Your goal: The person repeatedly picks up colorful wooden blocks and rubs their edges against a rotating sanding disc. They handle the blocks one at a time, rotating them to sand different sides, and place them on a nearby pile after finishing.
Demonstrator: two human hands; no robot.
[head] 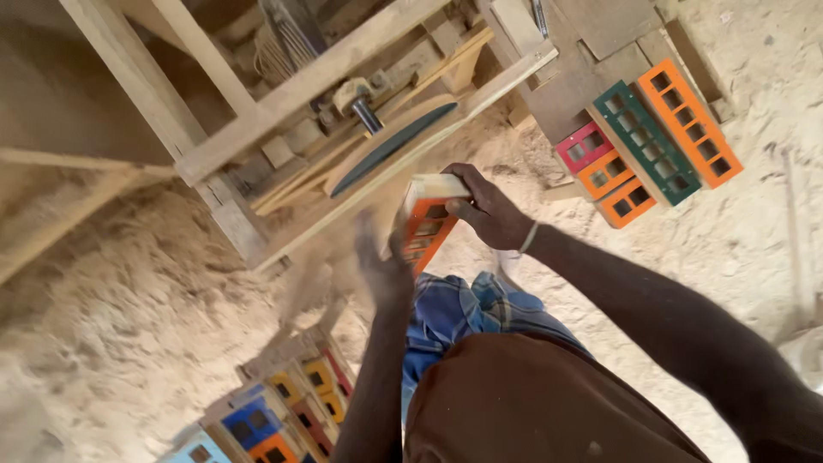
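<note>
- Head view: the person holds an orange block (427, 225) with a row of rectangular holes, just in front of the wooden bench (257, 129). Its pale wood end points up toward the bench edge and the dark disc (394, 147) set in the bench; its long axis runs from that end down and slightly left, toward the person's lap.
- The block sits between the two hands, close to the body, with the disc just above and to the left of its top end. They stand near, but I cannot tell whether block and bench touch.
- The right hand (487, 208) is the nearer and firmer one: its fingers curl over the block's upper right side, closed in a grasp near the pale end.
- The left hand (383, 261) lies at the block's lower left side, blurred by motion. Its fingers look loosely spread against the block; how tightly it grips cannot be told.
- Rest of the view: a stack of painted blocks (651, 141), orange, green and pink, lies on sawdust to the upper right, well apart from the hands. More coloured blocks (283, 411) sit at the bottom left beside the left forearm. Sawdust (129, 291) covers the ground all around.
</note>
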